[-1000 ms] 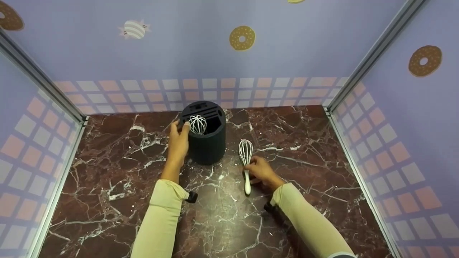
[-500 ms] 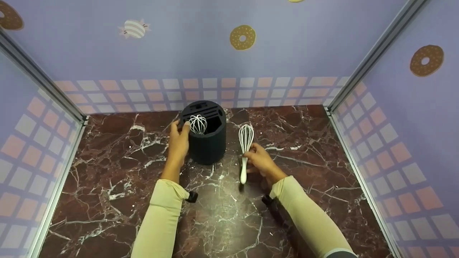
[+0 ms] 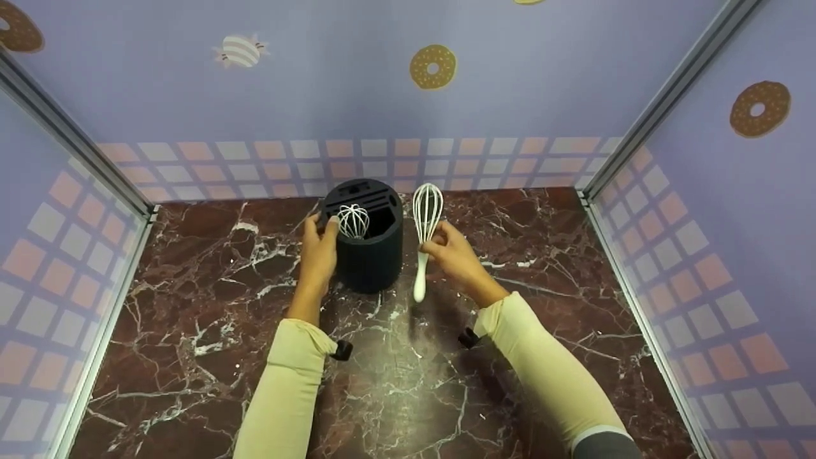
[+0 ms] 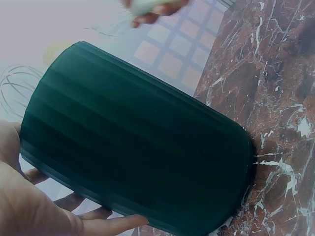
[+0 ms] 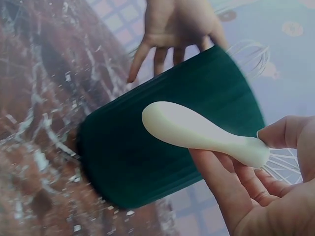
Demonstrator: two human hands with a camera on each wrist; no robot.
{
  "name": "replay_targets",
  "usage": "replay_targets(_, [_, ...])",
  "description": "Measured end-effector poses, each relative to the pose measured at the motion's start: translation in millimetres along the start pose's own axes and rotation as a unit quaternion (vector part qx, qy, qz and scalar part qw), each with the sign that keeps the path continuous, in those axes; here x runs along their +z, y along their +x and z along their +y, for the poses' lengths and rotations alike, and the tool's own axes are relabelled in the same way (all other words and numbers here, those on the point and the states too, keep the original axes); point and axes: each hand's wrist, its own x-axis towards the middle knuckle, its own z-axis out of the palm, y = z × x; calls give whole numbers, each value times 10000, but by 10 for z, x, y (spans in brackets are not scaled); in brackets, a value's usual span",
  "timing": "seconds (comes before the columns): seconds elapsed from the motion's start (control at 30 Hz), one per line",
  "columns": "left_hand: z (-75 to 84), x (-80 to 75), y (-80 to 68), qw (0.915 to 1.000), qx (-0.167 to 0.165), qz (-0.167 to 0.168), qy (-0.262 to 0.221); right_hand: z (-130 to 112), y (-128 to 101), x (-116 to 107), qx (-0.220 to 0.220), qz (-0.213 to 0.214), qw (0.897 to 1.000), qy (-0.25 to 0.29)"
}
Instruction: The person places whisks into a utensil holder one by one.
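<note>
A dark green, ribbed cylindrical knife block [image 3: 370, 264] stands on the counter, slots and a larger opening in its black top. The wire head of one whisk [image 3: 353, 222] pokes up from that opening. My left hand [image 3: 317, 258] rests against the block's left side, thumb at the rim; in the right wrist view its fingers [image 5: 160, 61] lie fairly straight and spread along the wall. To the right of the block, my right hand [image 3: 456, 258] pinches a second whisk [image 3: 421, 277] where the white handle meets the wires. This whisk is raised off the counter, wires up.
Brown-red marbled counter [image 3: 210, 357] spreads around the block. Behind it rises a lilac back wall [image 3: 331, 95] with printed sweets and checks, close to the block. Side panels with metal edge strips bound the counter left and right.
My right hand has lifted the second whisk off the counter and carried it away from me and slightly left, beside the block. The left hand and the block have stayed put.
</note>
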Motion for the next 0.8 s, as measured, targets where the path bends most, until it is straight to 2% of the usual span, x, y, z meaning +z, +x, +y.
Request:
replay_targets(0.3, [-3,7,-16,10000,82,21,-2,-427,-3,149,-425,9,9991,29])
replay_targets(0.4, [-7,12,-8,9999,89,44,-37,-539,-2,192,-590,13,9982,-145])
replay_targets(0.6, [0,12,-8,10000,45,51,-45,-721,3,266,-890,13,9953,-391])
replay_targets(0.8, [3,8,-8,9999,32,72,64,-836,47,314,-1213,94,9917,-419])
